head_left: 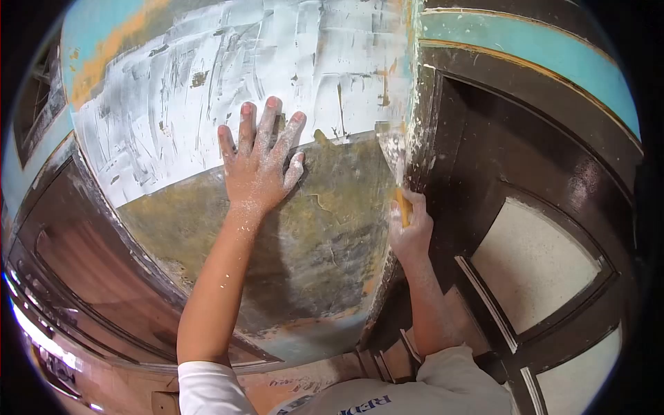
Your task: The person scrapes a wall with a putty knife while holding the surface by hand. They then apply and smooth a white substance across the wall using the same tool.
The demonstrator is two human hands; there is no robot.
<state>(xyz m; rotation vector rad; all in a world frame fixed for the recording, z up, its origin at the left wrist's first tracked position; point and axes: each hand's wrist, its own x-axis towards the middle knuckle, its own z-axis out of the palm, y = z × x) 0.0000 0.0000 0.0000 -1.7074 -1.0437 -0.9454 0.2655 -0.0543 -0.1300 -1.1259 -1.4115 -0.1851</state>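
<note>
Head view: right hand [413,232] grips scraper [395,162]; shirt [346,400] shows "RED".

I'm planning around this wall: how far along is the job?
Partly done, if coating is the aim: a patchy white coat covers most of the top. In hand: the right hand holds a scraper near the right edge. Apparently left: the brown lower wall, uncoated.

dark door [477,166] on the right, pale panels [534,266] set in it. teal band [532,38] curves above, thin orange-brown lines along its edges. brown door [104,256] on the left, glossy. bright strip [43,333] at lower left, too blurred to identify.
</note>
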